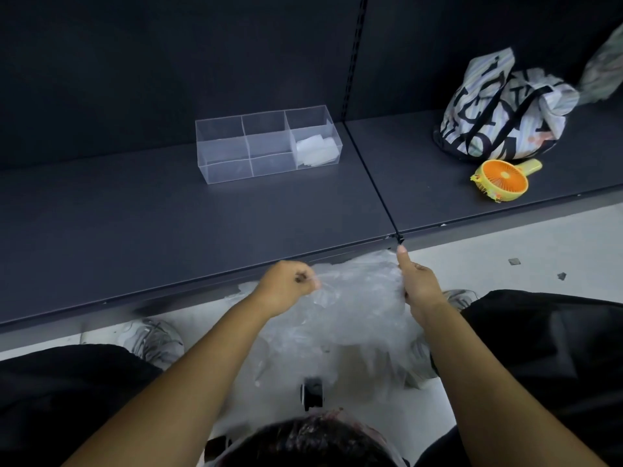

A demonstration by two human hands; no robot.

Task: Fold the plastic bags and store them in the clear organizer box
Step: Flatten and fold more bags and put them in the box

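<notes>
The shelf point(135, 214) spans the view. Below its edge, at 6 o'clock, a big heap of plastic bags point(350, 318) lies unfolded, so most work likely remains. At 11 o'clock, the clear organizer box point(222, 171) holds folded bags point(315, 151) in one right compartment. The left hand point(286, 284) pinches the heap's plastic and the right hand point(419, 284) grips it.

Crinkled clear plastic bags point(350, 308), matt shelf point(168, 224)

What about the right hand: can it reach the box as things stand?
Probably yes, but not at once: the right hand grips a bag together with the left hand. Nothing stands on the shelf between it and the box.
</notes>
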